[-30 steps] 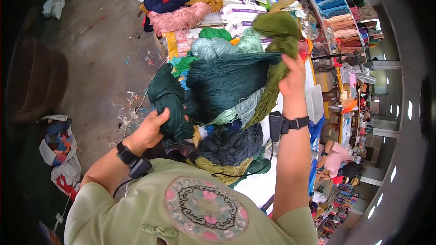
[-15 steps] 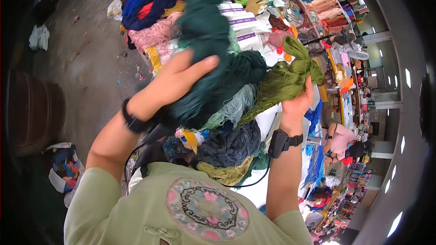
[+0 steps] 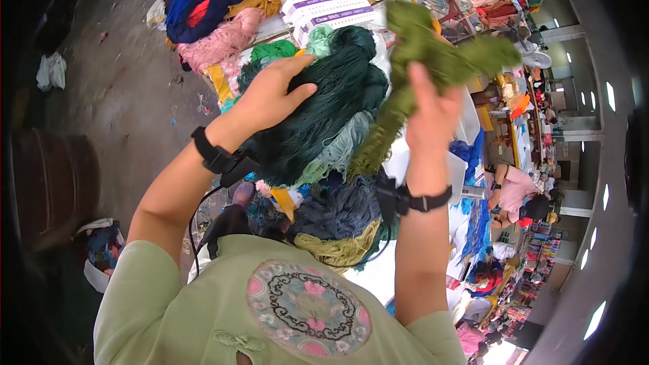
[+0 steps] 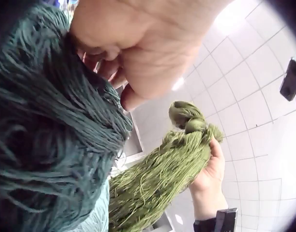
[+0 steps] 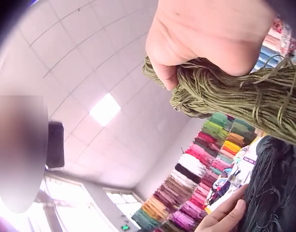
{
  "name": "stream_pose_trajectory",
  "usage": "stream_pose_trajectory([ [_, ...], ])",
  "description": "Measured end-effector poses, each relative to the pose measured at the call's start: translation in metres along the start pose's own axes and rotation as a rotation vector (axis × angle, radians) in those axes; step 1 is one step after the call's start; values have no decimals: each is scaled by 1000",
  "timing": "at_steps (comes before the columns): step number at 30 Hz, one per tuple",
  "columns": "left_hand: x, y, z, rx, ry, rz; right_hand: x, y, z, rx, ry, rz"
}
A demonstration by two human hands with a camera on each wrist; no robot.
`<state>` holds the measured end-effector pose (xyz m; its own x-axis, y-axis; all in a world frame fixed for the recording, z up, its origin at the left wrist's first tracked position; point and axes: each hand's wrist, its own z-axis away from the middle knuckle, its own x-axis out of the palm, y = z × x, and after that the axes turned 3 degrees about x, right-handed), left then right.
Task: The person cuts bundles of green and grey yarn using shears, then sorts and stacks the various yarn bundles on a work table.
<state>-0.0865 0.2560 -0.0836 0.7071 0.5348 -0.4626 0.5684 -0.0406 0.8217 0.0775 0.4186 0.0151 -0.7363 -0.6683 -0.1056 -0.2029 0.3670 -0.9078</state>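
A dark green yarn skein [image 3: 338, 88] lies bunched on the pile in front of me, its loose strands spread toward my body. My left hand [image 3: 270, 94] rests on its left side, fingers extended over the strands; the left wrist view shows thumb and fingertips at the edge of the dark yarn [image 4: 51, 125]. In my right hand [image 3: 433, 118] is an olive green yarn skein [image 3: 384, 128], gripped near its twisted end and blurred in the head view. The right wrist view shows my fingers curled round the olive strands [image 5: 225, 96]. Pale blue-green yarn [image 3: 346, 142] shows beneath both skeins.
Pink yarn [image 3: 223, 40] and blue yarn [image 3: 203, 3] lie at the far left. Printed white boxes [image 3: 331, 10] stand behind the pile. Grey-blue yarn [image 3: 334, 208] and yellow-green yarn [image 3: 338, 243] lie nearest my body. Another person [image 3: 517, 192] is off to the right.
My left hand has moved the dark green skein onto the pile, and its raised top has come down. My right hand has lifted and swung the olive skein, drawing it apart from the dark one.
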Motion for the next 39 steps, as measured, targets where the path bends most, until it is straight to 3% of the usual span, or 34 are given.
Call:
stream_pose_trajectory([
  [1, -4, -5, 11, -14, -1, -1, 14, 16, -9, -63, -106, 226],
  [3, -8, -16, 35, 127, 21, -172, 39, 56, -16, -80, -389, 938],
  [5, -9, -24, 66, 84, -30, -208, 55, 97, 0, -178, -493, 1157],
  [7, -9, -27, 98, 10, -93, -67, 60, 101, -8, -74, -531, 1160],
  [9, -9, -35, 132, -7, -94, -29, 54, 99, -14, -29, -604, 1019],
  [11, -4, -44, 166, -236, -72, 153, 46, 94, -15, -72, -600, 1012],
  [12, -2, -45, 179, -241, -73, 154, 39, 93, -17, -64, -599, 788],
  [14, 0, -46, 201, -549, -313, 93, 38, 80, -14, -24, -491, 439],
  [15, 4, -50, 212, -549, -320, 89, 40, 62, -4, -20, -484, 436],
  [17, 15, -57, 229, -411, -659, -14, 40, 11, 23, 189, -411, 308],
  [18, 20, -55, 232, -391, -691, -20, 41, -32, 39, 212, -602, 296],
  [19, 28, -52, 234, -376, -687, 16, 37, -57, 55, 73, -860, 194],
  [20, 38, -50, 236, -356, -691, 55, 43, -92, 70, 56, -1028, 31],
  [21, 52, -60, 247, -368, -628, 229, 45, -107, 101, 15, -1059, -203],
  [24, 70, -48, 223, -304, -850, 134, 32, -160, 152, 16, -980, -324],
  [26, 90, -46, 212, -245, -885, 119, 21, -181, 179, -108, -307, -328],
  [29, 131, -35, 196, -182, -933, 114, -15, -191, 205, -165, -174, -172],
  [30, 146, -30, 191, -178, -957, 111, -43, -197, 215, -110, -282, -167],
  [31, 162, -25, 188, -169, -985, 97, -70, -198, 228, -112, -250, -167],
  [34, 214, 1, 179, -204, -1017, 163, -155, -166, 281, 393, -287, -73],
  [35, 231, 13, 174, -15, -952, 45, -177, -151, 308, 563, -300, -48],
  [36, 248, 25, 169, 177, -883, -66, -190, -122, 352, 964, -99, -81],
  [37, 266, 35, 162, 191, -909, -73, -198, -98, 385, 941, -44, -20],
  [38, 284, 45, 154, 415, -889, -219, -206, -69, 423, 916, 5, 43],
  [39, 299, 50, 147, 641, -858, -360, -198, -28, 524, 1071, -284, 708],
])
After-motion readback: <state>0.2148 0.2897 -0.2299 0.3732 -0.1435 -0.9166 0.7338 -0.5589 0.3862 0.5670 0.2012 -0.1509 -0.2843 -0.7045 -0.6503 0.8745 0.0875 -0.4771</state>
